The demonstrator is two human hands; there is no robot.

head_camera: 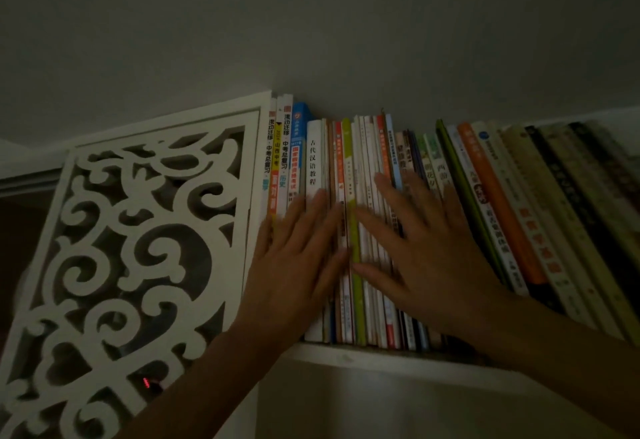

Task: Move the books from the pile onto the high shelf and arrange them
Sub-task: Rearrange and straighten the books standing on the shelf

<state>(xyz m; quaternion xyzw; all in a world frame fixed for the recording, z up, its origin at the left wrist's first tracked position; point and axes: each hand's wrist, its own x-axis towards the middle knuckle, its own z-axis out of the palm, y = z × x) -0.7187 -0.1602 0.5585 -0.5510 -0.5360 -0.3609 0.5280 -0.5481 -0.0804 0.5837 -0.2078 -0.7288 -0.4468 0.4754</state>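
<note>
- Two bare forearms rise from the lower edge of the view toward the shelf; dim light, some blur on the fingers.
- Left hand [298,251] lies flat, fingers straight and together, palm pressed on the spines at the left end of the row, over the white-spined book [313,161] and its neighbours. Holds nothing.
- Right hand [422,248] is also flat, fingers spread wide across the thin spines just right of the green-spined book [351,216]. Nothing pinched or gripped.
- Books [381,147] stand spine-out on the high shelf [346,355], packed from the carved white panel [138,230] at the left to beyond the right edge. The centre group stands upright; those further right lean left.
- Progress, as judged: well along. Many volumes are already up and no book is in either hand. The pile is out of view, so what is left cannot be told.
- Step in hand looks like arranging: pushing spines flush and squaring the row.
- Relation to the grip: books lie directly under both palms, touching, with the green spine showing in the gap between the two hands.
</note>
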